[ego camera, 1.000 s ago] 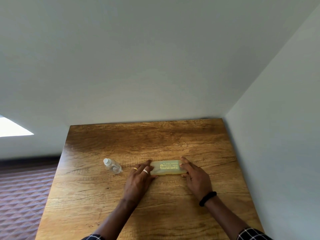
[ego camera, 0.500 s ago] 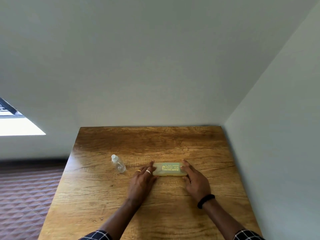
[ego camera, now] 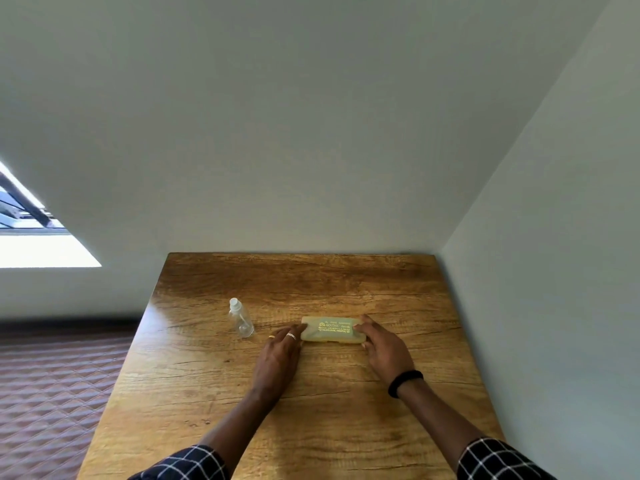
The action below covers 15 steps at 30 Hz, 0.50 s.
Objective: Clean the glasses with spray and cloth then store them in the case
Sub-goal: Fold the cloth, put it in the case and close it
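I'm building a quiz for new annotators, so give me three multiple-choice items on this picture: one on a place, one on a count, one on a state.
1. Where does the spray bottle stand?
A) left of the case
B) on top of the case
C) right of the case

2. How many rings show on the left hand?
A) none
B) two
C) four

3. How is the case?
A) lying open
B) standing on end
C) lying flat, closed

Answers:
1 A: the spray bottle stands upright on the table, apart from the case's left end.
2 B: two rings show, on separate fingers.
3 C: its lid is down and it lies flat between the left hand and the right hand.
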Each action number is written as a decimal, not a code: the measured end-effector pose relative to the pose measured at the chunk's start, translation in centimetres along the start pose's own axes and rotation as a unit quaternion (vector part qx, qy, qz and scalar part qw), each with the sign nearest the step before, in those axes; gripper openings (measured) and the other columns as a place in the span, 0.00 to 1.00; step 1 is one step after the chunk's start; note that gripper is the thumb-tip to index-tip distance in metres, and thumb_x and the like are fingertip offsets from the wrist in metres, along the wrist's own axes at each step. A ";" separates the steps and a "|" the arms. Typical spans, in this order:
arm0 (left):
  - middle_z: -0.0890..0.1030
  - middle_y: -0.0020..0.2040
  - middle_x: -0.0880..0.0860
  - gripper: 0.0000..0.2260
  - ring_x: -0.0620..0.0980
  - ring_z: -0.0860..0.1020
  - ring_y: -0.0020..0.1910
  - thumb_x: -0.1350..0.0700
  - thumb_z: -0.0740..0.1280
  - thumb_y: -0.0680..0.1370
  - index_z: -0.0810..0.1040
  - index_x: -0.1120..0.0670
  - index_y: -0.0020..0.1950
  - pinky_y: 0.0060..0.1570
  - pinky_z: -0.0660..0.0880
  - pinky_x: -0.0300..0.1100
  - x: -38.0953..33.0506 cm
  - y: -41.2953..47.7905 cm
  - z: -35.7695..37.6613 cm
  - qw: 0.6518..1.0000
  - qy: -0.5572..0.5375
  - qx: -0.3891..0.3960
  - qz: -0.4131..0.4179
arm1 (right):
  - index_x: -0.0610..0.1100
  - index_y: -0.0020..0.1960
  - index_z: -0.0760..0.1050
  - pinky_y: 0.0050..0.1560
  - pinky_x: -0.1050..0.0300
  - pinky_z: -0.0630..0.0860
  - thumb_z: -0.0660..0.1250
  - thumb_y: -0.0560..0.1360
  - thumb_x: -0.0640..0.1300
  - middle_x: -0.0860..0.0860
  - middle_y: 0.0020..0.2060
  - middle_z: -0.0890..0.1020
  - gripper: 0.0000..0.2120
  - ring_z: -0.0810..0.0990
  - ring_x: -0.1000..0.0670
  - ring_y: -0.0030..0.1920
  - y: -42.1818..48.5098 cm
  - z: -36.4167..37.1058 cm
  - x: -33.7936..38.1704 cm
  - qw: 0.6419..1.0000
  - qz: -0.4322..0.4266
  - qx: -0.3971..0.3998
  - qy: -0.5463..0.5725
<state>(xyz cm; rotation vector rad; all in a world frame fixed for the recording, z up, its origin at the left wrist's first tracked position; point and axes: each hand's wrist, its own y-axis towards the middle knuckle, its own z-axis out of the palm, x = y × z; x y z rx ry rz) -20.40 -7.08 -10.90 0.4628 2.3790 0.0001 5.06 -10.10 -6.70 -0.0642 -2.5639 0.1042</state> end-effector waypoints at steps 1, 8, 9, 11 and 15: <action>0.73 0.73 0.51 0.19 0.49 0.74 0.68 0.54 0.61 0.83 0.68 0.46 0.74 0.64 0.78 0.51 -0.1 0.0 -0.3 1.000 0.000 -0.004 0.001 | 0.50 0.64 0.76 0.65 0.62 0.71 0.65 0.77 0.33 0.54 0.74 0.69 0.19 0.73 0.52 0.69 0.2 0.0 0.2 1.000 0.002 0.002 0.001; 0.75 0.71 0.55 0.19 0.52 0.77 0.67 0.58 0.62 0.83 0.70 0.51 0.74 0.61 0.79 0.46 0.1 0.3 -2.3 0.999 0.038 -0.013 0.025 | 0.49 0.64 0.76 0.60 0.72 0.65 0.65 0.76 0.29 0.52 0.73 0.70 0.22 0.73 0.51 0.69 0.9 0.2 1.9 1.000 0.013 0.010 0.005; 0.75 0.71 0.55 0.19 0.53 0.76 0.67 0.59 0.62 0.83 0.70 0.51 0.74 0.62 0.79 0.47 -0.1 0.3 -2.5 0.998 0.048 -0.006 0.027 | 0.49 0.65 0.76 0.60 0.73 0.63 0.65 0.75 0.29 0.53 0.73 0.69 0.23 0.72 0.52 0.70 0.9 0.2 2.1 1.000 0.013 0.012 0.004; 0.74 0.72 0.55 0.20 0.53 0.75 0.68 0.58 0.61 0.83 0.69 0.51 0.75 0.62 0.79 0.49 0.0 0.3 -2.8 0.997 0.066 0.011 0.036 | 0.50 0.66 0.75 0.60 0.75 0.63 0.65 0.75 0.30 0.54 0.74 0.69 0.24 0.72 0.52 0.69 0.9 0.2 1.9 1.000 0.016 0.012 0.011; 0.73 0.73 0.55 0.21 0.52 0.74 0.69 0.56 0.60 0.83 0.66 0.51 0.77 0.62 0.79 0.49 0.2 0.2 -2.8 0.996 0.067 -0.003 0.060 | 0.52 0.68 0.72 0.68 0.60 0.69 0.65 0.76 0.32 0.54 0.75 0.65 0.25 0.70 0.51 0.71 0.9 0.3 2.0 1.000 -0.009 -0.013 0.017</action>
